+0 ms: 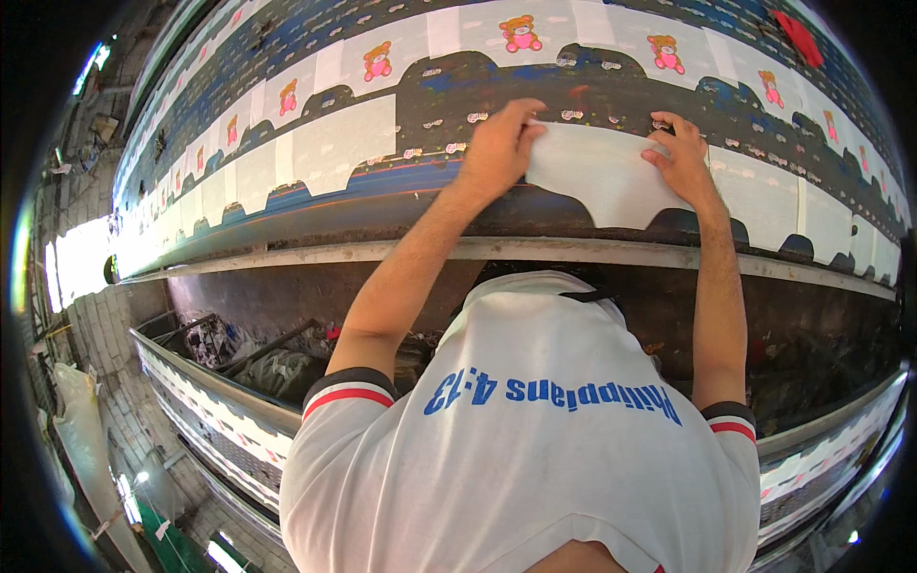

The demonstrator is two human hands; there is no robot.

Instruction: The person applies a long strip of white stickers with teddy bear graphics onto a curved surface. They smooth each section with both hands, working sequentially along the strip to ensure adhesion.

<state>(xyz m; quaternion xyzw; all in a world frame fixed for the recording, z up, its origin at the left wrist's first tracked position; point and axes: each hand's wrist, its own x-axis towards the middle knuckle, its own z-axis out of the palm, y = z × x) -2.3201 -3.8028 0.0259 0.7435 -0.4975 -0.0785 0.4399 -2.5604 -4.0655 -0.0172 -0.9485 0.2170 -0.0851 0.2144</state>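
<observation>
On the table (pixel 439 107), scoop-edged white cloth (pixel 602 172)

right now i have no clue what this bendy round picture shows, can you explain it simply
No machine here, just a person's bare left hand and right hand. The picture comes from a wide fisheye camera on their head, looking down, so straight edges bend. Nearest is their white shirt with blue lettering. Both hands touch a plain white flat piece with curved cut-outs, near its far corners; whether they grip or only press is unclear. It lies on a long, dark, stained table, among similar pieces, the farther row printed with brown-and-pink teddy bears.
</observation>
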